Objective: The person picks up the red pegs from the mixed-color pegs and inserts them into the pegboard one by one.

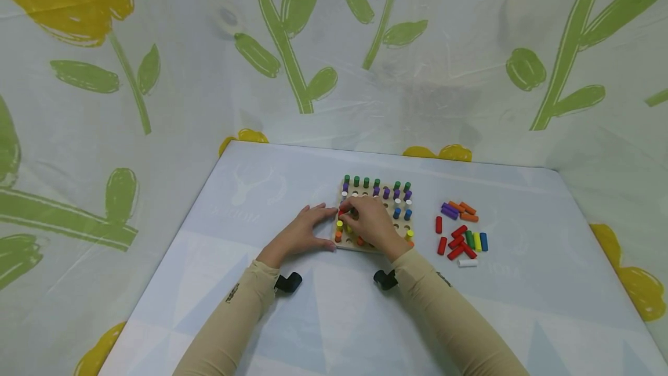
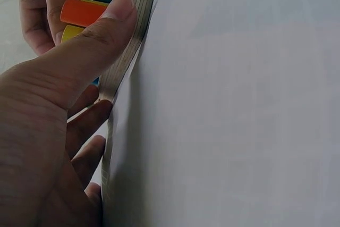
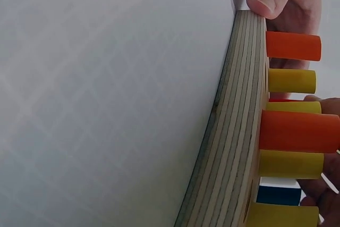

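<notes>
A wooden pegboard (image 1: 373, 248) holds rows of coloured pegs, with green ones along the far side and orange ones along the near side. My left hand (image 1: 304, 231) rests against the board's left edge, fingers spread; its thumb (image 2: 121, 9) touches the near corner beside an orange peg (image 2: 82, 12). Over the left part of the board, my right hand (image 1: 373, 222) pinches a red peg (image 1: 341, 212) at the left column. Its fingers hide several holes and pegs, and how deep the red peg sits I cannot tell.
To the right of the board lie loose pegs: several red pegs (image 1: 456, 242), orange pegs (image 1: 468, 217), purple pegs (image 1: 449, 210), a green, a yellow, a blue peg (image 1: 483, 242) and a white peg (image 1: 467, 263). A flowered curtain (image 1: 417, 91) hangs behind the table (image 1: 522, 306).
</notes>
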The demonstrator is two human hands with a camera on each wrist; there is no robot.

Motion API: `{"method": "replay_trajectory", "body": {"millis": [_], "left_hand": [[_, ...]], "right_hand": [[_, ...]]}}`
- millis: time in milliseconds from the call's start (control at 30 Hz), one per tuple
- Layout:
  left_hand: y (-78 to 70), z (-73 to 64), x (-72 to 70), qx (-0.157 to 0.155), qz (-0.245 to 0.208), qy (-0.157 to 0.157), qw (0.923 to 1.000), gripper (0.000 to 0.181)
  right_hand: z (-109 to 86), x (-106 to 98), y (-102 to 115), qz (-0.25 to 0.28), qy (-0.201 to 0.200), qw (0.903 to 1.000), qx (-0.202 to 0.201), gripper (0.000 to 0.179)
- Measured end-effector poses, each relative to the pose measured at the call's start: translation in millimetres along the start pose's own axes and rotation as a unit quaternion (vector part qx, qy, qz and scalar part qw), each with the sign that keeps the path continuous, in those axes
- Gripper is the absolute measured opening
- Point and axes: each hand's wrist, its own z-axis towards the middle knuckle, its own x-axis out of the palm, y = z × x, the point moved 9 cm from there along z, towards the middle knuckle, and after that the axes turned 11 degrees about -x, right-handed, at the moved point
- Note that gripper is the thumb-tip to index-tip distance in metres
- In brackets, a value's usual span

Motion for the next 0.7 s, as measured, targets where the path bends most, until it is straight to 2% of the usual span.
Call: {"method": "replay_trajectory", "body": {"millis": [267,700], "left_hand": [[-1.5,-1.1,-0.9,0.005,-0.003,-0.005,1.0000,0.091],[-0.1,-1.2,-0.5,-0.003,0.000,-0.004,1.0000,0.092]], "right_hand": [[0.2,0.3,-0.2,-0.002,0.000,1.0000,-0.002,0.018],[-2.1,-3.0,3.5,0.002,-0.002,1.0000,-0.007,0.018]]}}
